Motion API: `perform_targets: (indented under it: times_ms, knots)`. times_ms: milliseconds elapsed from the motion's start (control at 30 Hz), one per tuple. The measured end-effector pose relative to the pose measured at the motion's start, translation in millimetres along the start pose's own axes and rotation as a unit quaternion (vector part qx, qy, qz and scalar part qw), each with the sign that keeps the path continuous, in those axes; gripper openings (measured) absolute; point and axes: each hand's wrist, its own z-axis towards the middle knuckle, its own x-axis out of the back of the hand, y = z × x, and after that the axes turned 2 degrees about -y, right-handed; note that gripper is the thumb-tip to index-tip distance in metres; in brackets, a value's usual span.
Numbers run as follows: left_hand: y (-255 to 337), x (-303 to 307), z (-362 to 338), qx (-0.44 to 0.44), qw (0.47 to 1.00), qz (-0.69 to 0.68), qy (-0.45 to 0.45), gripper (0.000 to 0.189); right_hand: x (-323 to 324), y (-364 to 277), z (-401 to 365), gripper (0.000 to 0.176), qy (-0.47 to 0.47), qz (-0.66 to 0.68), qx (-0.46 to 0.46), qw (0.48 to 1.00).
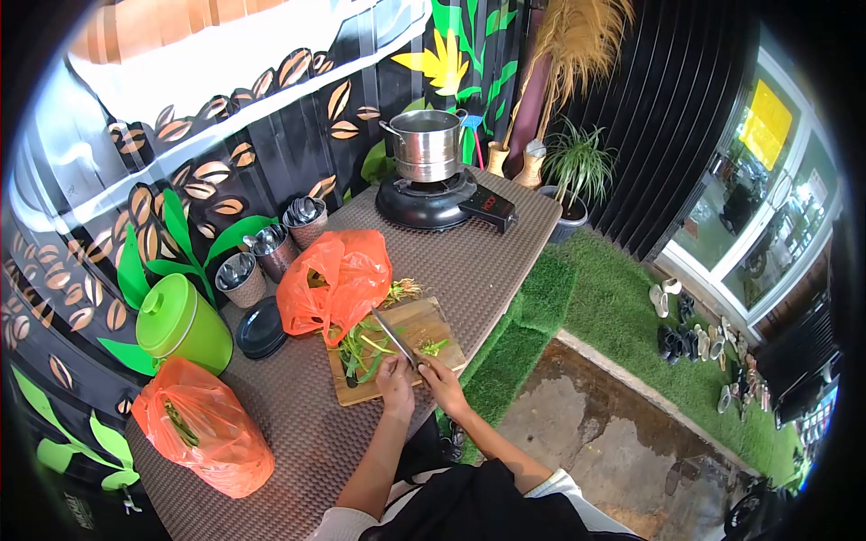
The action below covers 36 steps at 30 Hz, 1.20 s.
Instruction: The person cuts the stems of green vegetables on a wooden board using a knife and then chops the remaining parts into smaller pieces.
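A wooden cutting board [435, 321] lies on the brown table near its right edge, with green vegetable stems [361, 348] spread on it. My left hand [393, 379] presses on the stems at the board's front edge. My right hand [442, 375] sits just beside it and grips the handle of a knife [393, 335], whose blade points away across the board. A few cut green pieces [435, 345] lie to the right of the blade.
An orange plastic bag [334, 279] overlaps the board's far left. A second orange bag [204, 435], a green lidded container [180, 325], black plates [262, 330] and metal cutlery cups [242, 278] stand left. A steel pot [426, 144] sits on a stove [433, 206].
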Motion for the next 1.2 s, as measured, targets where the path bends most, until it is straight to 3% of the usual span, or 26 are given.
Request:
perform_targets:
  times_ms: [67,133,200,267,300,367,433,500,567,633,767,833,967,1033,1200]
  knots:
    - [7,-4,-4,-0.031,0.999,0.017,0.038,0.006,-1,3,14,0.030,0.041,-0.032,-0.016,0.999]
    - [12,-3,-6,-0.094,0.990,0.077,0.075,0.009,-5,6,36,0.032,0.010,-0.070,-0.016,0.997]
    - [20,-8,-10,-0.118,0.988,0.050,0.087,0.010,-12,3,53,0.034,-0.015,-0.107,-0.017,0.994]
    - [30,-16,-14,-0.148,0.981,0.026,0.125,0.011,-21,-1,67,0.032,-0.128,-0.078,-0.071,0.986]
    - [37,-21,-17,-0.150,0.980,0.027,0.127,0.011,-23,-3,70,0.032,-0.130,-0.077,-0.072,0.986]
    - [49,-26,-22,-0.134,0.982,0.044,0.124,0.012,-28,-9,74,0.030,-0.162,0.041,-0.200,0.965]
    - [46,-17,-13,-0.142,0.980,0.052,0.128,0.013,-20,-16,67,0.029,-0.156,0.082,-0.227,0.958]
    - [48,-15,-10,-0.148,0.979,0.059,0.130,0.014,-8,-19,61,0.029,-0.146,0.093,-0.207,0.963]
    - [48,-16,-9,-0.137,0.983,0.030,0.121,0.016,0,-17,53,0.028,-0.107,0.014,-0.152,0.982]
    - [46,-13,-5,-0.128,0.985,0.029,0.111,0.016,2,-26,36,0.025,0.035,-0.073,0.073,0.994]
    - [39,-16,0,-0.114,0.990,0.017,0.075,0.016,18,-46,8,0.022,0.015,-0.015,0.054,0.998]
    - [36,-22,-1,-0.122,0.991,0.010,0.061,0.016,22,-41,-5,0.023,-0.022,-0.009,0.095,0.995]
    - [31,-24,1,-0.099,0.995,0.008,0.006,0.015,11,-51,-31,0.033,-0.027,-0.148,0.163,0.975]
    - [26,-28,-2,-0.071,0.997,-0.020,-0.005,0.014,5,-51,-32,0.039,-0.019,-0.169,0.139,0.976]
    - [15,-29,-7,-0.028,0.996,-0.072,-0.038,0.017,10,-29,-18,0.042,-0.003,-0.007,0.077,0.997]
